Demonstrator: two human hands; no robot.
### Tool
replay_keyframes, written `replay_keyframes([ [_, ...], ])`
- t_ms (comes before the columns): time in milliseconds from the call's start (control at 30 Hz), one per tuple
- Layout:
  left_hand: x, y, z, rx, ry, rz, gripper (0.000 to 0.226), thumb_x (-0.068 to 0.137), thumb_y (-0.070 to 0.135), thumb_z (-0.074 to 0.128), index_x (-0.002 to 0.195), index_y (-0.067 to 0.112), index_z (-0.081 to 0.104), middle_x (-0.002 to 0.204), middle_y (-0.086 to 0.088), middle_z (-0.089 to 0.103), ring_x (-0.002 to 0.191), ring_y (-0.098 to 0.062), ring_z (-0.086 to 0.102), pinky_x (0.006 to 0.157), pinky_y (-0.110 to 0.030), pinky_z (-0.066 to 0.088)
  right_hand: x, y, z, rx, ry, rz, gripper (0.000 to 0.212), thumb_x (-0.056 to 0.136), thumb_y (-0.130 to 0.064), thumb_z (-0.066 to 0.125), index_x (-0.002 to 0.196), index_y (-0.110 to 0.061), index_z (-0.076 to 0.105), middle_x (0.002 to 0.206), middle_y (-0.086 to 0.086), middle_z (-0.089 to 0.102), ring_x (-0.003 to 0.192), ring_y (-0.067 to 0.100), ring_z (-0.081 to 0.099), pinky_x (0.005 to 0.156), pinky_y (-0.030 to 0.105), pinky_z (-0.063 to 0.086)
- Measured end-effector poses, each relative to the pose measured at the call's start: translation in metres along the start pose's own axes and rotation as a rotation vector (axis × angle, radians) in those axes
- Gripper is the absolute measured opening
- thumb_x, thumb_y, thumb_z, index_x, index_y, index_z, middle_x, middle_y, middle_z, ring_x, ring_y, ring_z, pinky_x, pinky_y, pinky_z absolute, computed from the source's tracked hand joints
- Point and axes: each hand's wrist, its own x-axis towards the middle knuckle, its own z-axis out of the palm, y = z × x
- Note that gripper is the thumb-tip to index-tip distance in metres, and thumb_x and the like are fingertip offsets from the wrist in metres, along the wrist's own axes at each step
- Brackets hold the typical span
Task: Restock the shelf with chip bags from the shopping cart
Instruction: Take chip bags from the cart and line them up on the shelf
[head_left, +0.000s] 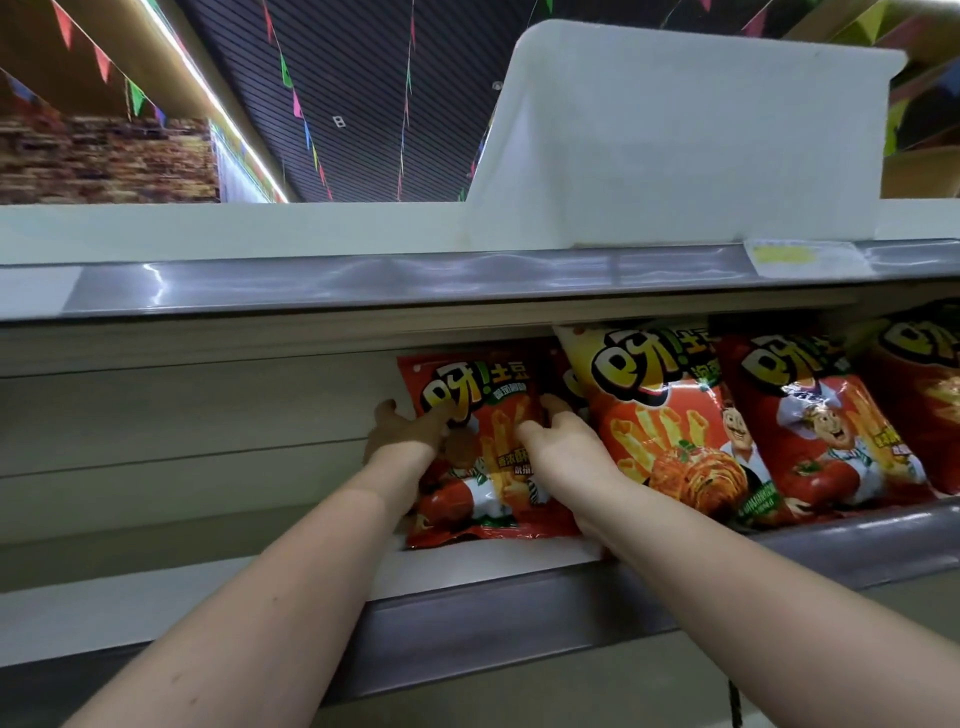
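A red chip bag stands upright on the white shelf, at the left end of a row of like bags. My left hand holds its left edge, thumb across the front near the top. My right hand grips its right edge, fingers curled behind it. To the right stand a yellow-topped bag and another red bag, leaning on each other. The shopping cart is out of view.
The shelf space left of the held bag holds nothing. A grey price rail runs along the shelf front. Close above runs the upper shelf's rail, with a white plastic bin on top. A further bag sits at the far right.
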Motion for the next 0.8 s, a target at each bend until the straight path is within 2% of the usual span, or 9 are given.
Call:
replay_keyframes([
  [133, -0.017, 0.004, -0.02, -0.039, 0.053, 0.031, 0.051, 0.094, 0.028, 0.056, 0.139, 0.013, 0.039, 0.139, -0.013, 0.047, 0.124, -0.03, 0.046, 0.088, -0.027, 0.034, -0.012, -0.008, -0.004, -0.089, 0.006, -0.093, 0.056, 0.095, -0.023, 0.044, 0.147, -0.016, 0.024, 0.146, 0.01, 0.037, 0.126, 0.026, 0.043, 0.098, 0.033, 0.04],
  [233, -0.029, 0.011, -0.037, -0.047, 0.129, 0.026, 0.039, 0.095, 0.023, 0.053, 0.132, 0.013, 0.047, 0.129, -0.011, 0.053, 0.114, -0.028, 0.05, 0.083, -0.026, 0.035, -0.025, -0.019, -0.001, -0.122, -0.038, -0.14, 0.055, 0.094, -0.022, 0.046, 0.145, -0.013, 0.028, 0.138, 0.014, 0.045, 0.109, 0.023, 0.05, 0.084, 0.033, 0.042],
  [333, -0.045, 0.015, -0.06, -0.055, 0.188, 0.026, 0.031, 0.096, 0.021, 0.05, 0.125, 0.01, 0.052, 0.111, -0.01, 0.057, 0.093, -0.022, 0.051, 0.077, -0.025, 0.036, -0.04, -0.028, 0.007, -0.096, -0.103, -0.201, 0.053, 0.095, -0.021, 0.046, 0.145, -0.017, 0.031, 0.141, 0.007, 0.044, 0.122, 0.023, 0.047, 0.093, 0.031, 0.041],
  [400, -0.058, 0.014, -0.078, -0.06, 0.23, 0.047, 0.029, 0.097, 0.02, 0.049, 0.122, 0.008, 0.053, 0.107, -0.008, 0.055, 0.093, -0.02, 0.05, 0.078, -0.025, 0.036, -0.051, -0.035, 0.016, -0.065, -0.155, -0.232, 0.051, 0.095, -0.02, 0.045, 0.145, -0.019, 0.033, 0.141, 0.004, 0.046, 0.122, 0.019, 0.047, 0.091, 0.027, 0.038],
  [533, -0.085, 0.009, -0.124, -0.027, 0.338, 0.067, 0.029, 0.096, 0.018, 0.049, 0.123, 0.008, 0.054, 0.109, -0.01, 0.058, 0.093, -0.02, 0.051, 0.077, -0.026, 0.037, -0.073, -0.053, 0.046, -0.035, -0.265, -0.285, 0.049, 0.093, -0.021, 0.048, 0.141, -0.019, 0.039, 0.143, 0.006, 0.044, 0.126, 0.024, 0.045, 0.096, 0.03, 0.039],
  [600, -0.098, 0.002, -0.152, -0.003, 0.392, 0.044, 0.028, 0.096, 0.019, 0.049, 0.122, 0.01, 0.054, 0.116, -0.011, 0.059, 0.101, -0.026, 0.056, 0.084, -0.032, 0.043, -0.087, -0.062, 0.062, -0.009, -0.32, -0.3, 0.048, 0.092, -0.02, 0.048, 0.14, -0.019, 0.041, 0.139, 0.006, 0.048, 0.119, 0.022, 0.05, 0.094, 0.029, 0.04],
  [667, -0.112, -0.006, -0.181, 0.013, 0.446, 0.014, 0.027, 0.096, 0.021, 0.049, 0.12, 0.013, 0.054, 0.121, -0.011, 0.059, 0.113, -0.03, 0.056, 0.096, -0.039, 0.044, -0.103, -0.07, 0.08, 0.03, -0.387, -0.304, 0.048, 0.092, -0.019, 0.047, 0.14, -0.02, 0.041, 0.133, 0.005, 0.053, 0.101, 0.016, 0.052, 0.085, 0.025, 0.038],
  [733, -0.127, -0.014, -0.211, 0.032, 0.497, -0.008, 0.027, 0.094, 0.022, 0.048, 0.119, 0.014, 0.055, 0.118, -0.011, 0.06, 0.111, -0.03, 0.057, 0.093, -0.038, 0.045, -0.121, -0.078, 0.098, 0.062, -0.453, -0.309, 0.047, 0.092, -0.018, 0.046, 0.139, -0.019, 0.041, 0.129, 0.004, 0.054, 0.092, 0.014, 0.05, 0.081, 0.024, 0.037],
  [800, -0.142, -0.021, -0.242, 0.056, 0.544, -0.023, 0.026, 0.093, 0.022, 0.048, 0.118, 0.016, 0.055, 0.119, -0.011, 0.061, 0.109, -0.031, 0.058, 0.089, -0.033, 0.046, -0.138, -0.088, 0.117, 0.072, -0.509, -0.332, 0.047, 0.092, -0.018, 0.047, 0.139, -0.019, 0.042, 0.132, 0.002, 0.051, 0.099, 0.015, 0.052, 0.088, 0.025, 0.038],
])
